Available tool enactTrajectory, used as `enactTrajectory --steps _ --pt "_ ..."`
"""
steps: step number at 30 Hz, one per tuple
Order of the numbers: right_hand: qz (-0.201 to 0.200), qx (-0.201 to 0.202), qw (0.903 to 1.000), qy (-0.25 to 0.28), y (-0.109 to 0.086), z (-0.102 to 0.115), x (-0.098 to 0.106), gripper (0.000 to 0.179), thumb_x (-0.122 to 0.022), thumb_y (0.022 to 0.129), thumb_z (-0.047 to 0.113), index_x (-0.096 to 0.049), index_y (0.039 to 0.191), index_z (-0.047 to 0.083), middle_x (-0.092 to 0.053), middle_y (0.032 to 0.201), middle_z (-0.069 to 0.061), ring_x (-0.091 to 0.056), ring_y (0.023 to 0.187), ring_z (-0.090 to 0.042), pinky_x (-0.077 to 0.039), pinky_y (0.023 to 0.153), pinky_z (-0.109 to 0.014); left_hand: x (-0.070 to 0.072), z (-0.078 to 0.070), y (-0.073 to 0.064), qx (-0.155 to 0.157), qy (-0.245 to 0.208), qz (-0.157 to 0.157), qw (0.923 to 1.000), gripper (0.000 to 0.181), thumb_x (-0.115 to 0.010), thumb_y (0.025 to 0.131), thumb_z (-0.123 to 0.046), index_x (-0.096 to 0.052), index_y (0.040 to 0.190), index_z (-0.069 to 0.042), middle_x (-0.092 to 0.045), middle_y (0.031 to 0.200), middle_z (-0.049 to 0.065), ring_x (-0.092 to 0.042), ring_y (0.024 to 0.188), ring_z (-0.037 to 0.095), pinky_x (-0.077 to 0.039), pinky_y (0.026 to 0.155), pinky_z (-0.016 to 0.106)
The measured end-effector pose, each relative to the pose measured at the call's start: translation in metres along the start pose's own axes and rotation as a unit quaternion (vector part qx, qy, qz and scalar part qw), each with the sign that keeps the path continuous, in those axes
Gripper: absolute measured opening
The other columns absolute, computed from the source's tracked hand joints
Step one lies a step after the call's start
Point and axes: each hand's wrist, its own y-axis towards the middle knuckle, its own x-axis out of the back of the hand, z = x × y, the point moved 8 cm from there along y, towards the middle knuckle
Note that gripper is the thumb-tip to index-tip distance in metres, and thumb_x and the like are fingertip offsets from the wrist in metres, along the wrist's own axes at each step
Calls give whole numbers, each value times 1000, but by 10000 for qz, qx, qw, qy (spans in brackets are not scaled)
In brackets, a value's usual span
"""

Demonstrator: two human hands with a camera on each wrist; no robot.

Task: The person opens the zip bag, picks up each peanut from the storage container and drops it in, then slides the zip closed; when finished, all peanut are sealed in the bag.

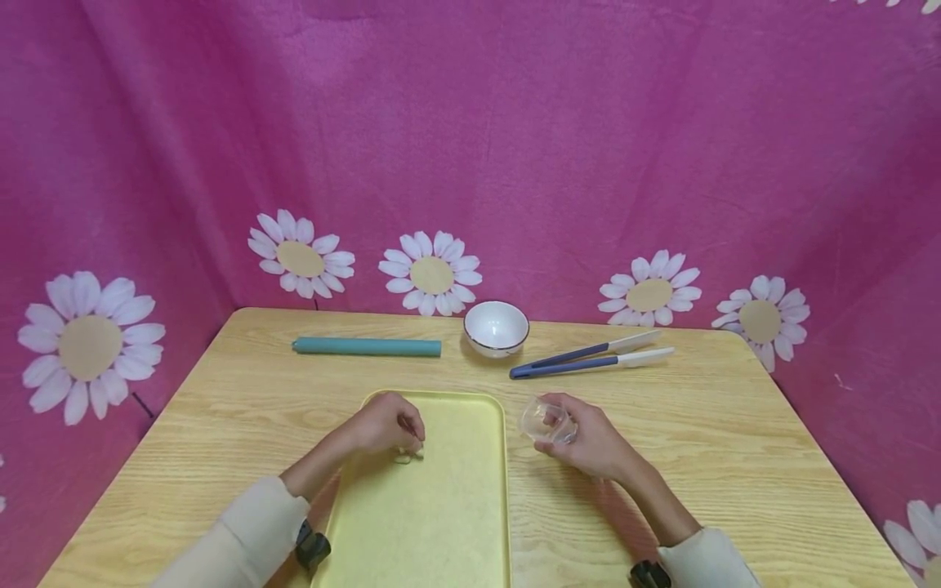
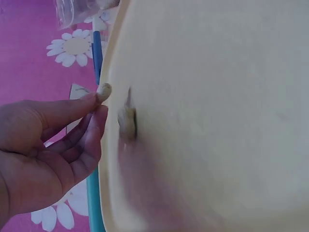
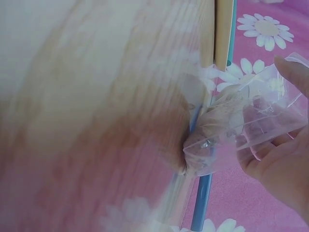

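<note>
My left hand [image 1: 385, 425] hovers low over the yellow tray [image 1: 441, 514]. Its thumb and fingertips pinch a small, pale, rounded nut-like piece [image 2: 104, 92]. A second nut-like piece [image 2: 127, 123] lies on the tray close by, also visible in the head view just below the fingers. To the right of the tray, my right hand [image 1: 588, 441] grips a clear plastic cup [image 1: 542, 420] around its side, holding it tilted, with the mouth toward the left. Brownish tones show through the cup in the right wrist view; whether anything lies inside, I cannot tell.
Along the back of the table [image 1: 735, 441] lie a teal stick-like roll [image 1: 367, 347], a white bowl with a dark rim [image 1: 496, 327], and blue tongs with white tips [image 1: 595, 355]. A pink curtain [image 1: 478, 147] with daisies encloses the back and sides.
</note>
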Motion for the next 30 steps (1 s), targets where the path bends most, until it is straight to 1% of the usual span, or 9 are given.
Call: enactTrajectory --steps 3,5,7,12,16,19,23,26,30 --pt "-36 34 10000 -27 0 1 0 60 -81 72 22 -56 126 11 -68 97 -4 -61 93 -15 -49 78 -29 -1 -5 4 89 -108 -74 9999 3 -75 77 -3 -72 78 -3 -70 75 2 -59 70 7 -50 66 22" --pt "-62 105 9999 -76 0 2 0 60 -81 72 22 -57 126 10 -68 96 -4 -61 91 -15 -49 78 -28 -1 -9 9 146 -262 -174 9994 4 -74 78 -3 -72 81 -2 -70 76 3 -59 70 7 -50 66 23" --pt "-89 162 9998 -109 0 2 0 60 -81 72 22 -57 126 9 -68 95 -4 -61 90 -15 -48 78 -28 -1 -15 13 140 -413 -307 9986 5 -74 79 -3 -72 82 -1 -70 77 4 -59 69 7 -50 65 22" --pt "-113 158 9998 -44 -2 2 -1 60 -81 72 20 -56 126 8 -69 97 -6 -62 92 -16 -49 78 -27 -5 -34 26 -18 -750 -615 9953 5 -72 81 -4 -72 85 -1 -70 82 6 -58 71 6 -49 65 21" --pt "-117 181 9998 -2 -2 3 -1 60 -81 72 19 -56 126 7 -69 99 -8 -63 93 -17 -49 78 -27 -11 -50 37 -6 -1030 -810 9914 7 -71 83 -6 -73 89 -2 -70 84 5 -59 74 8 -50 66 21" --pt "-95 132 9999 30 -2 3 -1 61 -81 73 20 -56 126 8 -69 99 -7 -63 93 -17 -50 79 -28 -15 -62 44 -12 -1132 -936 9892 7 -71 83 -7 -73 89 -4 -71 84 5 -60 74 8 -50 66 21" --pt "-35 73 10000 24 -1 3 -1 61 -81 73 21 -55 127 10 -68 99 -6 -62 93 -16 -50 78 -30 -23 -76 52 -255 -1219 -1009 9871 6 -71 83 -5 -73 88 -4 -72 84 7 -61 74 7 -50 66 19" --pt "-17 98 10000 11 0 3 -1 61 -81 73 21 -55 127 10 -68 98 -6 -62 91 -15 -50 77 -30 -29 -84 57 -401 -1264 -1035 9858 5 -71 82 -5 -74 87 -3 -72 83 8 -60 72 5 -49 64 18" --pt "6 123 9999 38 0 2 -2 61 -81 74 23 -55 127 9 -67 96 -5 -60 88 -14 -49 74 -27 -38 -92 60 -483 -1250 -1072 9852 5 -73 81 -5 -74 86 -4 -71 81 7 -57 69 6 -47 61 18"
